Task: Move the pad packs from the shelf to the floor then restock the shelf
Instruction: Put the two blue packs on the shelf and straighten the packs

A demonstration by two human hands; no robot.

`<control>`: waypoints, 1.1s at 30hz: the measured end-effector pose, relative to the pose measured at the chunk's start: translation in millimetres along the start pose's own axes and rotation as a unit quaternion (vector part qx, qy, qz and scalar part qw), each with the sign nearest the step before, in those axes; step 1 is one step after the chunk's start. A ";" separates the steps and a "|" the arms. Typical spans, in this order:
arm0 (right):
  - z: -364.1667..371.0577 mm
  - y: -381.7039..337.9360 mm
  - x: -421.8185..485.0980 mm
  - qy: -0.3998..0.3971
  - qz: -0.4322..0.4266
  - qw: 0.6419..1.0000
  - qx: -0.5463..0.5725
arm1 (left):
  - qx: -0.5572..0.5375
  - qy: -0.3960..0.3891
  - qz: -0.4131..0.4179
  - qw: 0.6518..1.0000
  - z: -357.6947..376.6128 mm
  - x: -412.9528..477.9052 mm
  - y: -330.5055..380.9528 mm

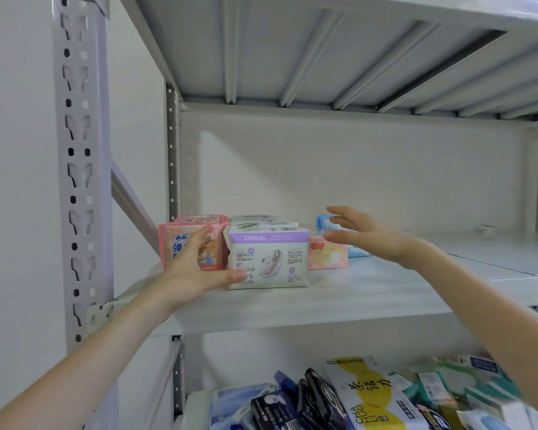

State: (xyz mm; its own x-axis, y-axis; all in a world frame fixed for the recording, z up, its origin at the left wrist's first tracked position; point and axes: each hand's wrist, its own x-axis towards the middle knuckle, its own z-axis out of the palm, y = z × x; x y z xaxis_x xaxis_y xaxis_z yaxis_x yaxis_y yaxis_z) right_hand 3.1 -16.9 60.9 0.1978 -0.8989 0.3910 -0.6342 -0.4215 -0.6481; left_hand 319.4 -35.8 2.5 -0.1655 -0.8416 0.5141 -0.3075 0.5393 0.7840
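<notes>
White wall backs a pale grey steel shelving rack [98,187] with perforated uprights. Its flat grey middle shelf board [370,293] carries the white-and-purple rectangular pad pack [271,259], standing upright near the front edge. Below that pack, the lower tier holds a heap of mixed plastic-wrapped packets [354,395].

Left hand [193,268], left of the pack: fingers spread and nearly straight across the face of the pink plastic pad pack [218,246], thumb tip at the white-and-purple pack's lower left corner, nothing clasped.

Right hand [370,237], right of the pack and raised off the board: fingers straight, palm open, empty.

The pink pack touches the white-and-purple pack's left side. Light blue pad pack [322,221]: behind and right of it, partly hidden by the right hand. Small pale pink pad pack [326,257]: just beside its right side.
</notes>
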 end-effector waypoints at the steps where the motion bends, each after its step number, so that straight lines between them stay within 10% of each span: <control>1: 6.2 2.0 -1.4 -0.002 -0.001 1.000 -0.003 | 0.004 -0.010 0.000 1.000 2.1 1.1 -0.1; 33: 48.4 22.5 27.7 -0.007 -0.034 0.999 -0.012 | 0.082 -0.030 0.039 0.995 17.9 14.6 -7.6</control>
State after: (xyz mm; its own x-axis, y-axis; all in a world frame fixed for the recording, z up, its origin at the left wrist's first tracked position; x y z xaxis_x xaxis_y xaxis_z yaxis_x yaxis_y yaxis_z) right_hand 30.5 -57.0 25.5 0.2516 -0.8700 0.4239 -0.6360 -0.4788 -0.6051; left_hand 302.6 -52.7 -2.2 -0.2487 -0.8006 0.5452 -0.4401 0.5948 0.6727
